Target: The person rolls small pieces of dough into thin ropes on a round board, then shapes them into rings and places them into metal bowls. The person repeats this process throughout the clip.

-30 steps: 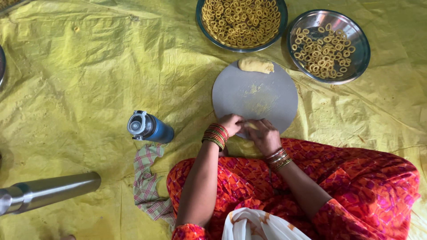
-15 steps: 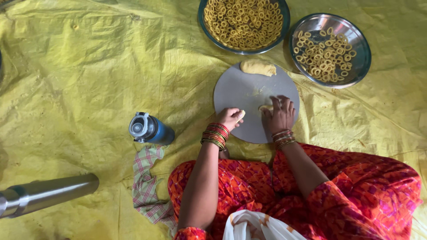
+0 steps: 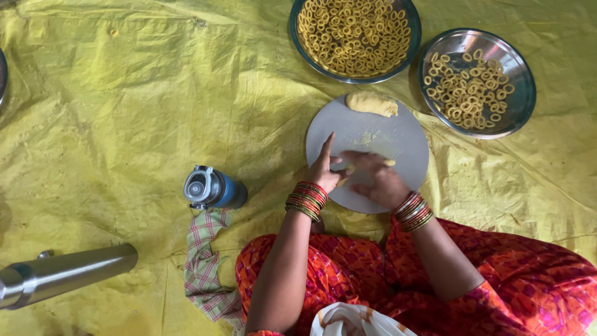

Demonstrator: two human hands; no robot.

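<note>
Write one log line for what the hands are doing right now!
left hand: touching round board | right hand: rolling dough strip | dough lump: board's far edge

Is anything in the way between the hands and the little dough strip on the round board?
Nothing visible. The right hand lies on the dough strip on the round board, and the left hand touches it beside.
</note>
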